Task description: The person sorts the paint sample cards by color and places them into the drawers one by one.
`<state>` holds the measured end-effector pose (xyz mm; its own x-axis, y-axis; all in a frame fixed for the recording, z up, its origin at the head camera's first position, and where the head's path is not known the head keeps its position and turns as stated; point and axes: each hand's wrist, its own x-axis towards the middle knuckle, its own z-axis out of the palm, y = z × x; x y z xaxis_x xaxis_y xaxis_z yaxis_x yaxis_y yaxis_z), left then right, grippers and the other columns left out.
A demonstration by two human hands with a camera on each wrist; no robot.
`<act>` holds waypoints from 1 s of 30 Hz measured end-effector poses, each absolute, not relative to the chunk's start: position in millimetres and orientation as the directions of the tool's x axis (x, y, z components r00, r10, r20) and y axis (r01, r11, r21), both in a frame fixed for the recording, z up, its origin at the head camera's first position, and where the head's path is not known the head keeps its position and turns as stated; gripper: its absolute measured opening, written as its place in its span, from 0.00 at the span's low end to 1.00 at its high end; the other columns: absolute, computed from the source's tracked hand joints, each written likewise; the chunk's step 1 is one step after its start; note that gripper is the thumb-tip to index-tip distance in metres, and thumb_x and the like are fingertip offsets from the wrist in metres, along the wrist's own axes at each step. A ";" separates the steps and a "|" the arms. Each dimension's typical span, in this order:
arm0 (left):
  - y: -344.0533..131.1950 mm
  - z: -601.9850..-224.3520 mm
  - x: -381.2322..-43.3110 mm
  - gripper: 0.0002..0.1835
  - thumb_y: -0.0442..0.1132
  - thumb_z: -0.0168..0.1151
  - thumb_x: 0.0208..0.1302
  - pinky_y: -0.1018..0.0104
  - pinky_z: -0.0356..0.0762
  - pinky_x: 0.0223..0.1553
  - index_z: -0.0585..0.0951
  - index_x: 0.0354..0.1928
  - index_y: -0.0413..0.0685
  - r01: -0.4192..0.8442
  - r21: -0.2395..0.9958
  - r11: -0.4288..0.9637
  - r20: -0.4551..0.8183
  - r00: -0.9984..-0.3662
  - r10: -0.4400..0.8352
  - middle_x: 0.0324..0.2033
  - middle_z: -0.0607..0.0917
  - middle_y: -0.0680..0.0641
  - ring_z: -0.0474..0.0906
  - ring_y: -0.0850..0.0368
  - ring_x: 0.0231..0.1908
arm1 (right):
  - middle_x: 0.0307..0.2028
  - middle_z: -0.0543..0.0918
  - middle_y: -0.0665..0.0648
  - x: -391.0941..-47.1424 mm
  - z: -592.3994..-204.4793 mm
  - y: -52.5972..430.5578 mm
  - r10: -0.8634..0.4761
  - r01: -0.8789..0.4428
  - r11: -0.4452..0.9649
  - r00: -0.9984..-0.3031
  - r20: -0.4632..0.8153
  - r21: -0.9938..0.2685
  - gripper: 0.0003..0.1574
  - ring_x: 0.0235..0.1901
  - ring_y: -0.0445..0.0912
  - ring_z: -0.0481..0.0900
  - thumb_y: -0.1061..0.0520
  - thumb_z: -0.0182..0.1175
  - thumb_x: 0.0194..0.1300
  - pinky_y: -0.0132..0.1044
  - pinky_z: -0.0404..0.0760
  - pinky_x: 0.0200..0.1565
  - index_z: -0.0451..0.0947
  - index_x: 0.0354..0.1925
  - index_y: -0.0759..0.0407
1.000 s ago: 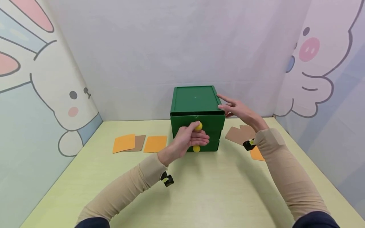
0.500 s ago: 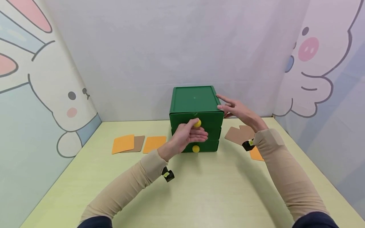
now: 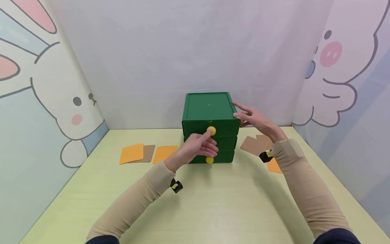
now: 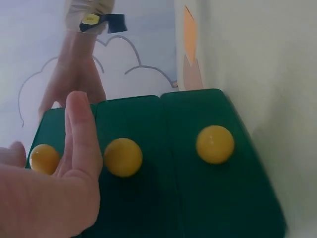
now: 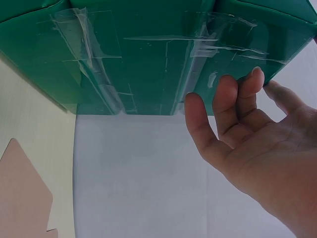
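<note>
A green three-drawer box (image 3: 208, 105) stands at the back of the table, all its drawers flush. Round yellow knobs mark the drawer fronts: the top knob (image 3: 212, 129), the bottom knob (image 3: 209, 160) and, hidden behind a hand in the head view, the middle knob (image 4: 123, 157). My left hand (image 3: 196, 148) is in front of the drawers with straight fingers. Its thumb tip overlaps the top knob in the head view, and nothing is gripped. Against the box's right side and top edge rests my right hand (image 3: 259, 120), fingers spread and only lightly bent.
Left of the box lie an orange card (image 3: 132, 154) partly over a brown card (image 3: 148, 154), and another orange card (image 3: 164, 154). On the right are brown cards (image 3: 253, 145) and an orange card (image 3: 275, 166), partly behind my sleeve. Clear tape (image 5: 133, 54) runs along the box's side.
The top drawer has slid from slightly out to flush with the box. My left hand has drawn back a little, down and left from the knob. The right hand keeps its place.
</note>
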<state>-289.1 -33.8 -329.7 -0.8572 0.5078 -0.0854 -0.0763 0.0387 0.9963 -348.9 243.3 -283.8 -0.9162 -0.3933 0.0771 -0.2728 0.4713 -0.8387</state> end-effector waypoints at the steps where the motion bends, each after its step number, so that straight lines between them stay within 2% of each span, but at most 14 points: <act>1: -35.5 -333.7 -287.3 0.37 0.62 0.51 0.68 0.52 0.83 0.45 0.78 0.46 0.27 -0.053 0.996 0.065 -0.079 -0.862 0.500 0.29 0.87 0.44 0.87 0.54 0.29 | 0.33 0.71 0.67 -348.8 -284.2 243.7 -0.394 -0.272 0.469 -0.916 0.076 -0.841 0.39 0.40 0.58 0.73 0.42 0.49 0.73 0.56 0.75 0.57 0.45 0.75 0.32; 4: -38.7 -349.5 -281.5 0.34 0.60 0.55 0.67 0.52 0.85 0.39 0.81 0.38 0.27 0.007 0.989 0.145 -0.063 -0.882 0.466 0.25 0.87 0.42 0.86 0.51 0.25 | 0.33 0.70 0.68 -348.1 -285.4 243.9 -0.389 -0.263 0.457 -0.918 0.075 -0.850 0.39 0.41 0.58 0.73 0.41 0.51 0.72 0.56 0.76 0.57 0.46 0.75 0.30; 8: -38.0 -368.9 -275.6 0.33 0.60 0.58 0.65 0.54 0.86 0.34 0.83 0.33 0.29 0.007 0.978 0.209 -0.082 -0.908 0.412 0.26 0.87 0.38 0.86 0.50 0.23 | 0.32 0.70 0.67 -347.4 -287.2 243.6 -0.387 -0.252 0.454 -0.920 0.066 -0.854 0.39 0.42 0.61 0.73 0.40 0.52 0.71 0.54 0.76 0.57 0.48 0.74 0.28; 14: -28.1 -381.3 -278.7 0.36 0.62 0.55 0.66 0.53 0.85 0.37 0.81 0.40 0.27 -0.056 0.991 0.122 -0.093 -0.941 0.325 0.34 0.87 0.32 0.87 0.50 0.26 | 0.32 0.70 0.67 -345.5 -288.5 242.0 -0.389 -0.254 0.449 -0.918 0.069 -0.857 0.39 0.42 0.62 0.72 0.39 0.52 0.71 0.54 0.76 0.57 0.48 0.74 0.28; 21: -18.9 -378.9 -278.4 0.26 0.52 0.56 0.70 0.57 0.85 0.37 0.80 0.44 0.29 -0.088 0.996 -0.024 -0.078 -0.956 0.284 0.40 0.85 0.27 0.87 0.54 0.25 | 0.31 0.69 0.66 -346.7 -289.0 241.6 -0.385 -0.249 0.446 -0.920 0.066 -0.860 0.39 0.41 0.60 0.73 0.40 0.52 0.71 0.53 0.77 0.56 0.48 0.74 0.29; 25: -17.7 -378.5 -275.4 0.25 0.51 0.56 0.70 0.56 0.85 0.39 0.80 0.45 0.29 -0.081 0.996 -0.044 -0.066 -0.958 0.280 0.38 0.86 0.29 0.87 0.54 0.26 | 0.32 0.69 0.68 -348.9 -287.6 242.8 -0.387 -0.246 0.446 -0.920 0.063 -0.860 0.39 0.42 0.60 0.73 0.39 0.52 0.71 0.54 0.76 0.56 0.48 0.74 0.29; 30: -17.4 -379.7 -271.0 0.25 0.51 0.56 0.69 0.54 0.85 0.39 0.81 0.45 0.30 -0.075 0.997 -0.029 -0.064 -0.958 0.281 0.34 0.88 0.33 0.87 0.53 0.26 | 0.32 0.70 0.68 -347.6 -284.4 244.6 -0.396 -0.255 0.451 -0.916 0.064 -0.855 0.39 0.39 0.56 0.75 0.40 0.51 0.72 0.52 0.77 0.56 0.47 0.74 0.29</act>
<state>-271.0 -17.4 -379.7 -0.9575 0.2812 -0.0640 -0.0751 -0.0290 0.9968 -347.6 244.6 -284.4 -0.9161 -0.3958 0.0642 -0.2549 0.4510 -0.8553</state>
